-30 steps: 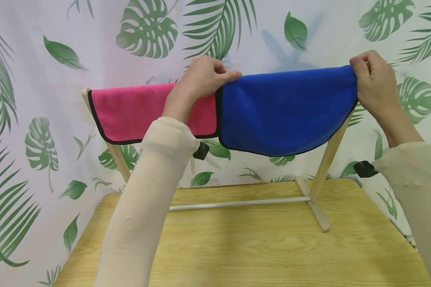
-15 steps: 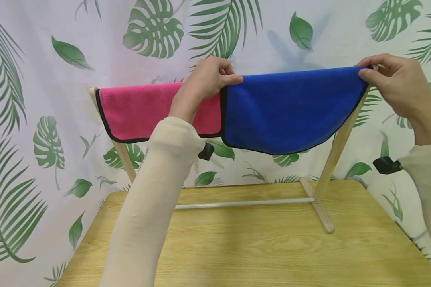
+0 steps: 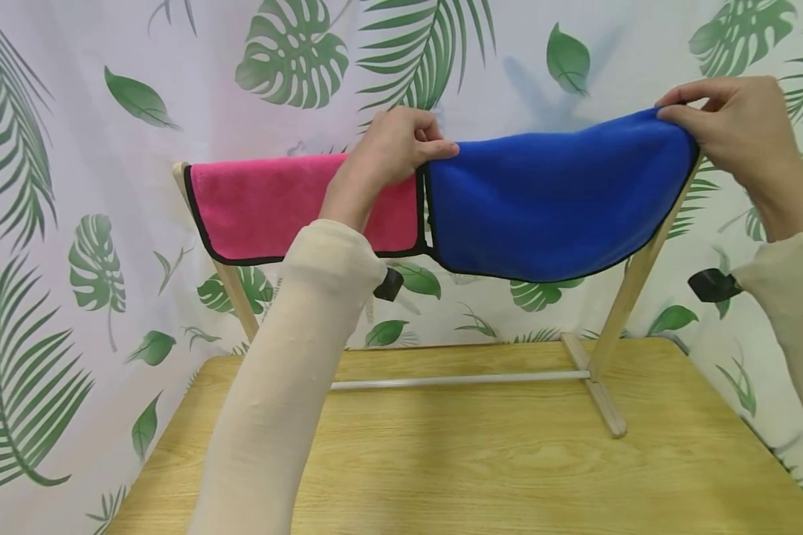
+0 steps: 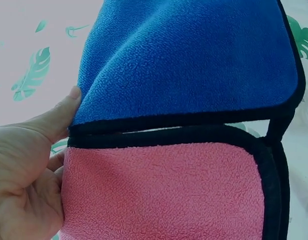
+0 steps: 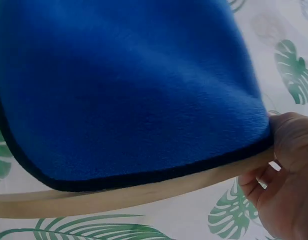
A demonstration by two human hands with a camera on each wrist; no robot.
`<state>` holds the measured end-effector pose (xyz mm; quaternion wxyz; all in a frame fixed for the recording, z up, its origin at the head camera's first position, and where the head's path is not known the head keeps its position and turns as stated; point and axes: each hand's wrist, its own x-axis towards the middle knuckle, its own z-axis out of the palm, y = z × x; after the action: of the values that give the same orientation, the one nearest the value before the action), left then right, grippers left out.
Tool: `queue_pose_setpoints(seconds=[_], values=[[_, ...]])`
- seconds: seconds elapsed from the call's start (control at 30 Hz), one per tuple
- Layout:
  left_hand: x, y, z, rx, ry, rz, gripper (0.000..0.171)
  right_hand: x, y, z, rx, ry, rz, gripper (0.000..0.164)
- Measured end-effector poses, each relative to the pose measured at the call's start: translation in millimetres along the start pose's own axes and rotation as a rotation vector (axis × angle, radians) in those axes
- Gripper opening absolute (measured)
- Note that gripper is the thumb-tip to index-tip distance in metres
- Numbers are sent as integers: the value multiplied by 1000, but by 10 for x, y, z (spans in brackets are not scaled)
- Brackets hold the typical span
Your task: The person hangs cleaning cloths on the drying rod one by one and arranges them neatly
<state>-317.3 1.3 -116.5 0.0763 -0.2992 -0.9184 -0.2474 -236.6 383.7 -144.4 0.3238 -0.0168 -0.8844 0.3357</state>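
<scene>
A blue plush towel with black edging hangs folded over the top of a wooden rack, beside a pink towel with the same edging. My left hand pinches the blue towel's top left corner, thumb in front; in the left wrist view its fingers go behind the cloth near the seam between the towels. At the other end, my right hand pinches the blue towel's top edge and holds it raised above the rack's line. The right wrist view shows the blue towel stretching toward that hand. The top bar is hidden under the cloth.
The rack's right wooden post rises from a foot on the wooden table. A white lower rod runs low across the table. Behind hangs a white leaf-print curtain.
My right hand let its full grip on the blue towel's right end turn into a fingertip pinch, then lifted the top edge. A narrow gap opened between the towels. My left hand stayed at the seam.
</scene>
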Motion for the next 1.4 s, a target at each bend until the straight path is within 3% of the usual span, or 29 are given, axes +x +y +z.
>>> queue_pose_setpoints(seconds=[0.1,0.23,0.47,0.73,0.83,0.97,1.07,1.2,1.4], values=[[-2,3,3,-1,0,-6,27,-3,-37,24,-77,25,7,18],[-2,4,3,3,1,-7,27,-41,-60,35,-86,61,-17,11],[-5,12,17,-9,30,-21,27,-132,57,26,-119,2,-91,49],[15,72,90,-9,125,-86,28,-258,196,16,2,-13,-136,32],[23,90,120,0,146,-97,29,-255,183,32,8,15,-151,35],[32,93,148,10,176,-91,28,-224,130,27,-10,29,-105,44],[36,83,157,14,198,-78,25,-197,88,15,30,23,-39,33],[33,69,147,18,193,-58,24,-177,62,30,79,49,3,1],[-9,19,53,12,81,-24,51,-186,94,86,-28,110,-38,36]])
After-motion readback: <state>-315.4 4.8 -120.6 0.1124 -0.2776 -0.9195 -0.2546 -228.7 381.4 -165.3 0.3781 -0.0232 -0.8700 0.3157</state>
